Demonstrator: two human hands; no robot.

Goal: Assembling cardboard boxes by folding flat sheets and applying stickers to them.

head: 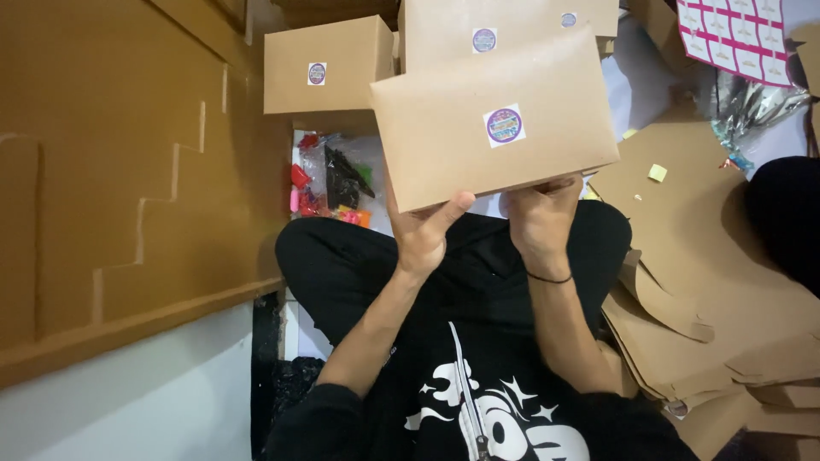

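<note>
A flat brown cardboard box (478, 162) with a round purple sticker (504, 125) on its face is held up in front of me. My left hand (420, 232) grips its lower left corner, thumb laid along the bottom edge. My right hand (540, 213) holds the lower edge just to the right, fingers curled under it. A thin black band circles the right wrist. Both forearms rise from my lap, over black trousers and a black top with a white print.
Two more brown boxes (329, 64) with round stickers lie beyond the held one. Clear bags of colourful small items (329, 183) sit on the floor. Flat cardboard sheets (700, 290) pile at the right. A stepped cardboard wall (128, 171) stands at the left. A pink sticker sheet (739, 34) is top right.
</note>
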